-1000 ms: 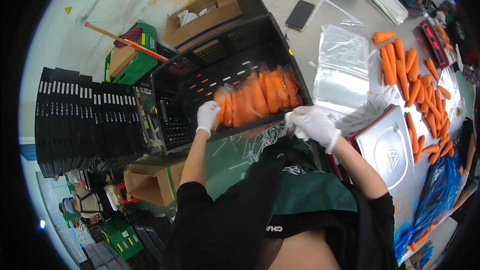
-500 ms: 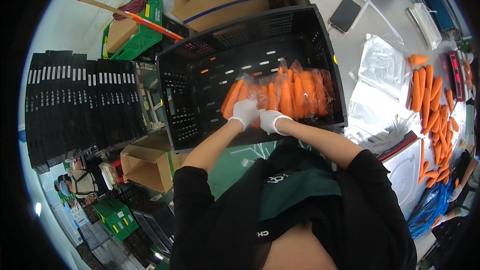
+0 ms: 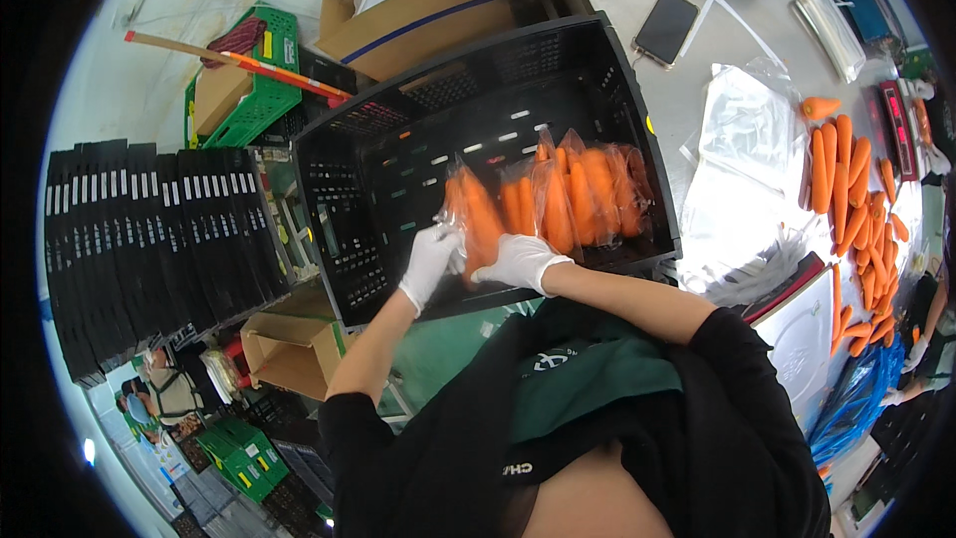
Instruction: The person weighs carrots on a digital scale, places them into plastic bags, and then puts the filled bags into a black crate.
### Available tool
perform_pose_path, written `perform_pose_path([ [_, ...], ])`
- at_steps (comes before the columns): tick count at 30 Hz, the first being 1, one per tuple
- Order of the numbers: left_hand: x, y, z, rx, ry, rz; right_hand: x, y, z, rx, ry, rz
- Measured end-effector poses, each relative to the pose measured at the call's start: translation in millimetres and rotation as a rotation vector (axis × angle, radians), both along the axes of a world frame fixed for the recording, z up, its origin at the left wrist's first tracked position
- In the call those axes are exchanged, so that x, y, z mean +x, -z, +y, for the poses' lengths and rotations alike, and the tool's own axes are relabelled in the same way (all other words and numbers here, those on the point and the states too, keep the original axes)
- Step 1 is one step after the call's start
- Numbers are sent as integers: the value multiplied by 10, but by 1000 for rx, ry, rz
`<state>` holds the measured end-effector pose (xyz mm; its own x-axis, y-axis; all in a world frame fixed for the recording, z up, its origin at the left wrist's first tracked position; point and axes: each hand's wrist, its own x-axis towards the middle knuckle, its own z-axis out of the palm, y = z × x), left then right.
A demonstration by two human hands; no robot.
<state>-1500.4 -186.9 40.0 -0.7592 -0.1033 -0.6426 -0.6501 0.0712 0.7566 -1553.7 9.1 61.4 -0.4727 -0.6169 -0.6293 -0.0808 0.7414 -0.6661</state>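
Observation:
Both my hands wear white gloves and are at the near side of a black plastic crate [image 3: 637,60]. Between them a clear bag of carrots [image 3: 478,224] stands tilted, its tip pointing away from me. My left hand [image 3: 433,259] is closed on the bag's left edge. From the right, my right hand [image 3: 523,264] grips the lower part, thumb across the front. Several more bagged carrots [image 3: 588,194] stand packed in a row in the right half of the crate, just beyond my right hand. The fingertips behind the held bag are partly hidden.
On the metal table at right lie a phone [image 3: 666,26], clear plastic bags [image 3: 747,130] and a heap of loose carrots [image 3: 861,209]. Stacked black crates [image 3: 159,249] stand at left. Beyond the crate is a cardboard box [image 3: 418,15]. Another person's gloved hand [image 3: 914,354] shows far right.
My hands have moved apart, and the leftmost bag of carrots is now raised between them, separated from the row. The view has shifted slightly.

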Motion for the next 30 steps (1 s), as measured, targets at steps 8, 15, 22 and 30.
perform_pose_path([
  [8,-202,181,243,122,34,49,-19,873,-60,45,-322,402],
  [15,-510,-178,487,-258,127,331,-2,360,421,-139,-89,437],
  [22,-892,-400,1529,-450,359,816,54,-687,1767,-297,436,566],
  [30,-892,-812,3251,-393,690,1228,1275,-1135,5098,11,1426,905],
])
